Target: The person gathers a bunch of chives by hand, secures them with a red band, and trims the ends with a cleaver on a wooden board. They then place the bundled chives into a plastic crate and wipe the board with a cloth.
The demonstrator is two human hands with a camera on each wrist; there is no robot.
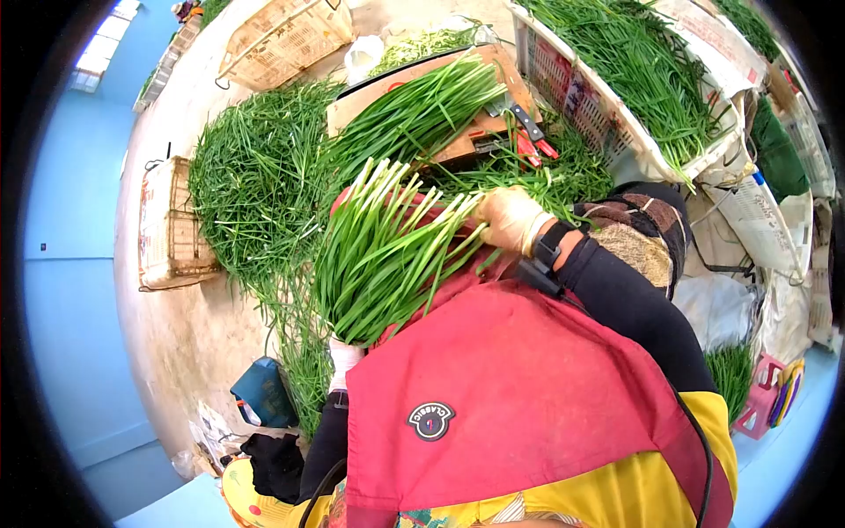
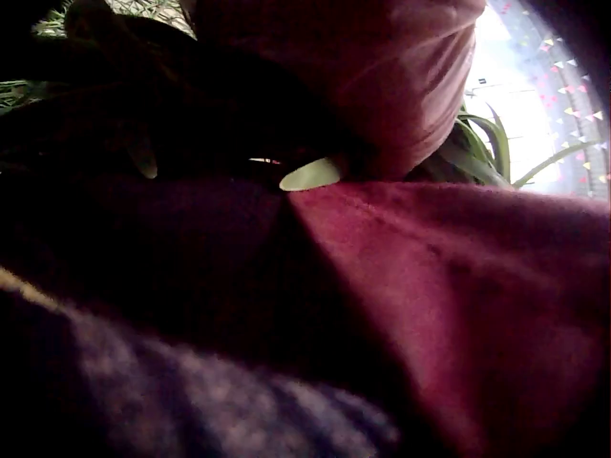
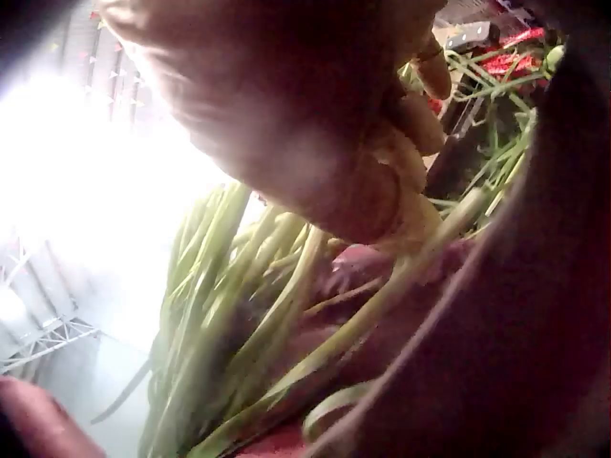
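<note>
A loose bunch of garlic chives (image 1: 378, 255), pale stem ends pointing up and right, lies fanned out over the person's lap. My right hand (image 1: 510, 220), in a thin pale glove, is at the stem ends on the bunch's right side. In the right wrist view its thumb and fingers (image 3: 387, 205) pinch a pale chive stalk (image 3: 358, 329). My left hand (image 1: 346, 359), also gloved, is at the lower leaf end; the leaves hide its fingers. The left wrist view shows the glove (image 2: 382, 76) dark and close above the red apron (image 2: 458, 277).
Another chive bundle (image 1: 414, 110) lies on a wooden board (image 1: 352, 110) ahead, beside a black-handled knife (image 1: 526, 121). A large chive heap (image 1: 260, 176) covers the floor at left. Plastic crates (image 1: 286, 44) stand around, one at right (image 1: 590, 97) filled with chives.
</note>
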